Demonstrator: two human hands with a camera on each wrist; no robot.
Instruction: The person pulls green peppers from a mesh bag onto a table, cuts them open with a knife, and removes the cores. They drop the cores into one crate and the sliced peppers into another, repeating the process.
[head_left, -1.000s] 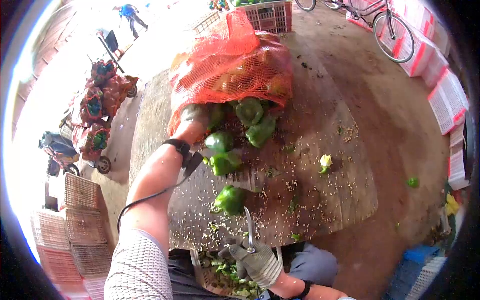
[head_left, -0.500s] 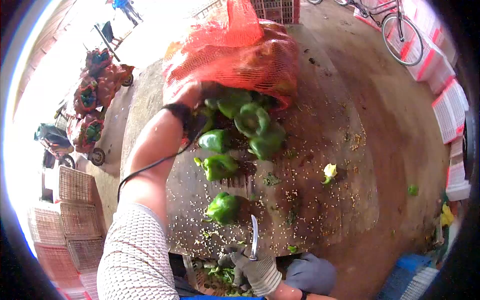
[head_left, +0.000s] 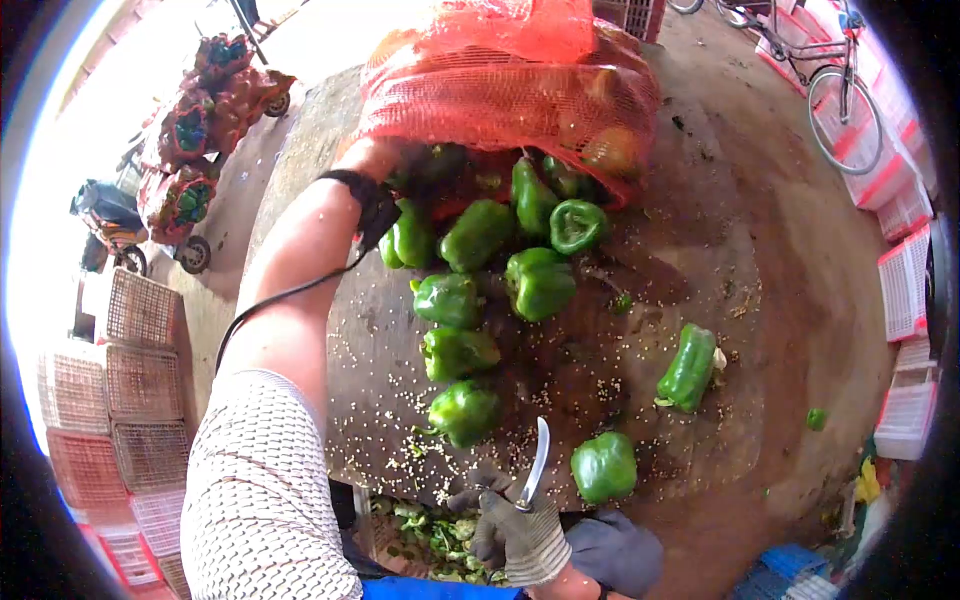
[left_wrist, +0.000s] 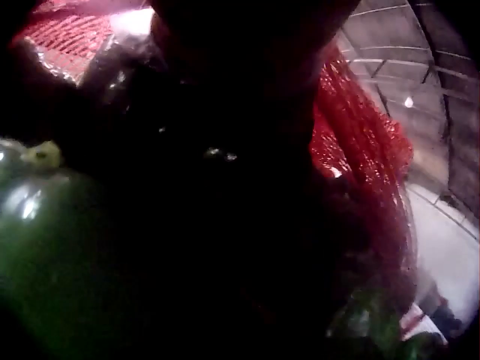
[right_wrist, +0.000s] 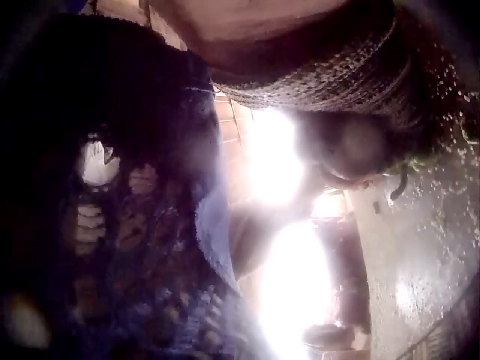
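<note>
My left hand reaches into the mouth of a red mesh bag on the wooden table; its fingers are hidden under the mesh. Green bell peppers spill from the opening. A line of them runs down toward me, ending with one pepper near the front. To the right lie a long pepper and a rounder pepper. At the table's front edge my gloved right hand grips a small curved knife, blade pointing up. The left wrist view is mostly dark, with a pepper at its left.
Pale seeds are scattered over the table. Below its front edge sits a crate of green scraps, by my knee. Stacked crates and a cart of loaded bags stand left. A bicycle and white crates are at right.
More peppers have come out of the bag onto the table, two of them over to the right. My left hand stays in the bag's mouth. The right hand keeps the knife near the front edge.
</note>
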